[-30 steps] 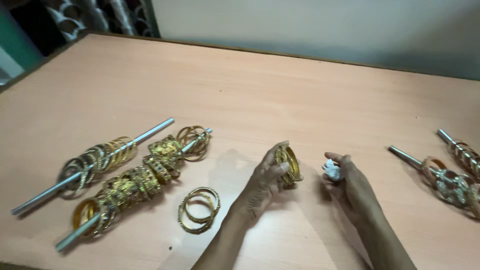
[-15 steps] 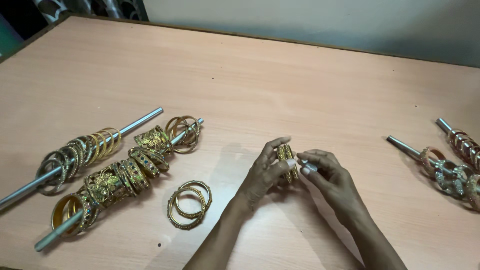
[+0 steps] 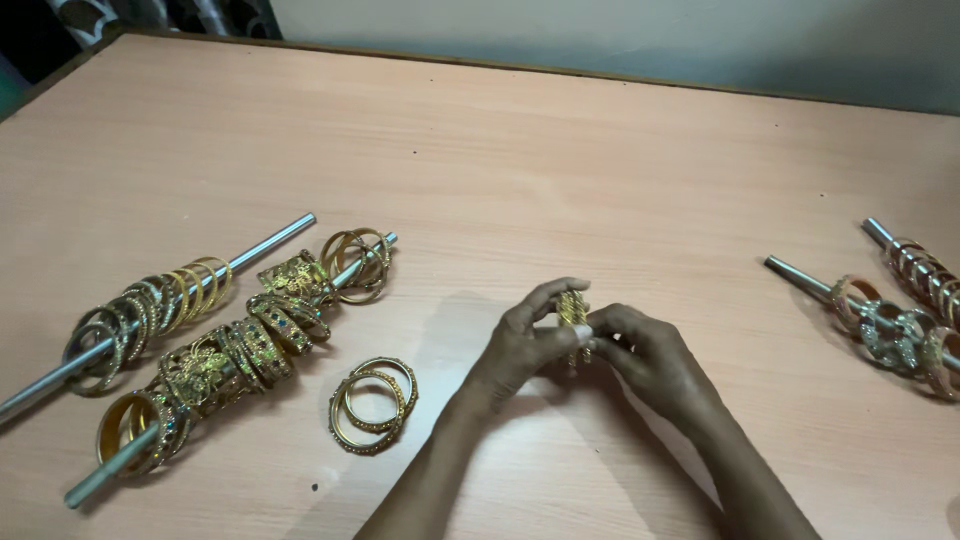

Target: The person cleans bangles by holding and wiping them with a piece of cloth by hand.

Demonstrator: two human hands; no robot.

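head view | left hand [image 3: 520,345] and right hand [image 3: 650,360] pinch gold bangles [image 3: 572,318] between them above the table [image 3: 500,150] | step: handling the bangles | next: needs firm fingertip hold

The far half of the bench [image 3: 560,140] lies open for a reach. On the left, two bangle-loaded rods [image 3: 190,330] lie slantwise, and a loose pair of gold bangles [image 3: 372,405] sits just beside them. At the right edge, two more rods with bangles [image 3: 890,310] block that side. A bare lane runs between.
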